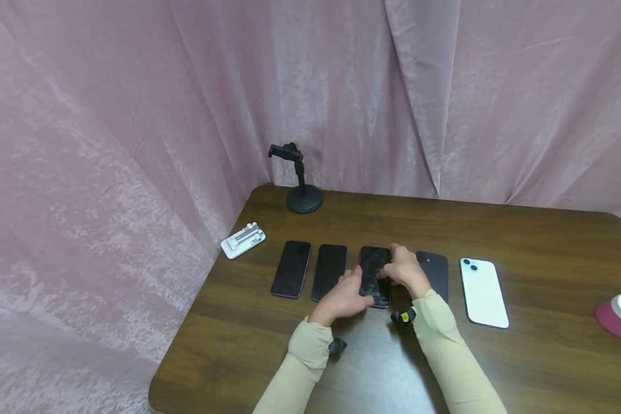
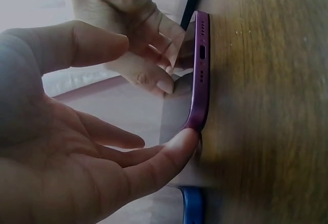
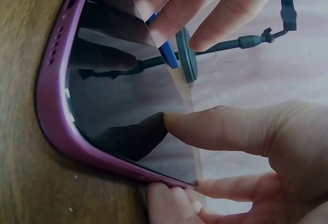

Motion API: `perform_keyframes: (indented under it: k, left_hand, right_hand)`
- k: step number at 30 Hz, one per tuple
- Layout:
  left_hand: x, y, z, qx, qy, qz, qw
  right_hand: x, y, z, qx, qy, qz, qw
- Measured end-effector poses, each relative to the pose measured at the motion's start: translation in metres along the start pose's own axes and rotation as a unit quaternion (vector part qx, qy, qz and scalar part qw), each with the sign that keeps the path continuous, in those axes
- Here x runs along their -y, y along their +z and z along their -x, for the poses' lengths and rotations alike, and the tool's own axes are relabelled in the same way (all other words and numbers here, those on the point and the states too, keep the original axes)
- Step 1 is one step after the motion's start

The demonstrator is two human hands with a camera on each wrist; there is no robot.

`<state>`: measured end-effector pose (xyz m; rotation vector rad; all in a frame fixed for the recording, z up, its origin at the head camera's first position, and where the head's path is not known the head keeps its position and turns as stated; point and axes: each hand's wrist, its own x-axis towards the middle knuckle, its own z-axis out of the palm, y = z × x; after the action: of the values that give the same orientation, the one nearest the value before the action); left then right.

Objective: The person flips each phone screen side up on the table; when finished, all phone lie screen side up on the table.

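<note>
A smartphone [image 1: 375, 290] with a purple frame lies screen up on the table between both hands. My left hand [image 1: 344, 296] has its fingers at the phone's left edge. In the left wrist view, a fingertip touches the purple corner [image 2: 197, 116], and the thumb stands apart over the screen. From the other side my right hand [image 1: 405, 269] grips the phone, thumb on the glass [image 3: 123, 111] and fingers along the side edge. To the left lie two more dark phones, one [image 1: 330, 271] nearer and one [image 1: 291, 269] farther out. Another dark phone [image 1: 436, 270] is partly behind the right wrist.
Farther right lies a pale phone [image 1: 485, 296], camera side up. A black phone stand [image 1: 304, 198] rises at the back left of the wooden table [image 1: 227, 356]. Near the left edge is a white folded holder [image 1: 243, 240]; a pink round object [image 1: 617, 319] sits far right. Pink curtains [image 1: 341, 98] hang behind.
</note>
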<state>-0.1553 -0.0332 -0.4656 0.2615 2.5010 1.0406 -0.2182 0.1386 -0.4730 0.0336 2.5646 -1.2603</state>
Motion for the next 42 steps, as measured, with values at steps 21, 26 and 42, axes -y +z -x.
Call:
perform_keyframes:
  k: [21,26,42]
  left_hand:
    - [-0.001,-0.012,-0.019,-0.072,0.149,0.071,0.9836]
    - [-0.008,-0.011,-0.022,-0.068,0.164,0.079,0.9809]
    - [-0.042,0.020,-0.034,0.005,0.177,0.026,0.9838]
  right_hand:
    - [-0.018,-0.024,0.001,-0.071,-0.152,-0.028,0.9854]
    - [-0.019,-0.030,0.004,-0.066,-0.169,-0.045,0.9824]
    - [-0.047,-0.070,0.036,-0.111,-0.118,-0.033,0.9863]
